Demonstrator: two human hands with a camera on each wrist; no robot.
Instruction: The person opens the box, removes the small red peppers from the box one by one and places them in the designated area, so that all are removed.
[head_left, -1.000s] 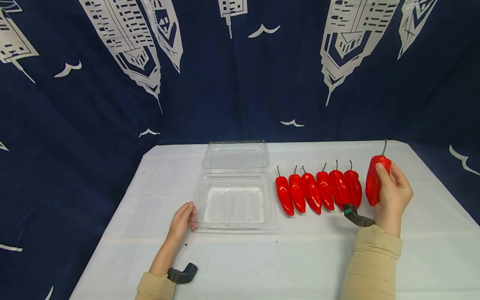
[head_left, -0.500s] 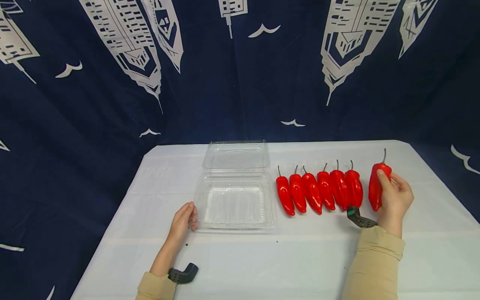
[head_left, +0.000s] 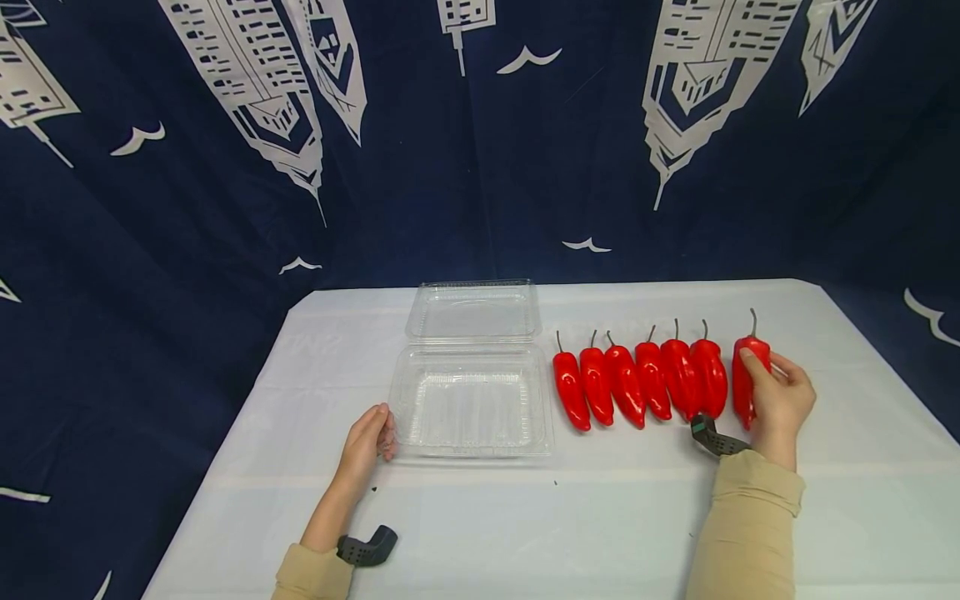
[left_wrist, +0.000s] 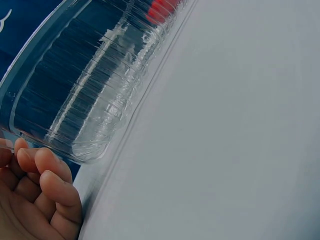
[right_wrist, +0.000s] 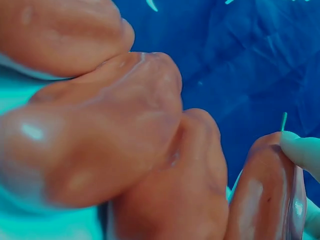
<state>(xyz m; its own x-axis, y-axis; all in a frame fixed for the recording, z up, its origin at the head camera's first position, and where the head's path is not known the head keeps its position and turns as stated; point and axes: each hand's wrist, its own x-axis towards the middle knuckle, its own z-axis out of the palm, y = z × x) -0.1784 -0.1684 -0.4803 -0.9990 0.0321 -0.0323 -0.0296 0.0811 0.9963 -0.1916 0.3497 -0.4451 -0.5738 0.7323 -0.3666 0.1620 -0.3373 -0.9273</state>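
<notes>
My right hand (head_left: 784, 400) grips a red pepper (head_left: 742, 385) by its upper part, thumb on the near face and stem pointing away from me. In the right wrist view the thumb lies near the top of that pepper (right_wrist: 260, 195). A row of several more red peppers (head_left: 625, 385) lies just left of it. My left hand (head_left: 367, 442) pinches the left rim of a clear plastic clamshell container (head_left: 471, 446), whose lid (head_left: 472, 312) is folded back. Seen from the left wrist, curled fingers (left_wrist: 60, 190) sit at the container's corner (left_wrist: 90, 150).
A white cloth (head_left: 585, 533) covers the table, with a few small dark specks on it. Behind the table hangs a dark blue curtain (head_left: 480, 183) printed with white buildings and birds. Each wrist carries a black strap mount (head_left: 367, 547) above a tan sleeve (head_left: 753, 525).
My right hand has brought the pepper down and then leftward, closer to the row's right end. The left hand and the container have stayed in place.
</notes>
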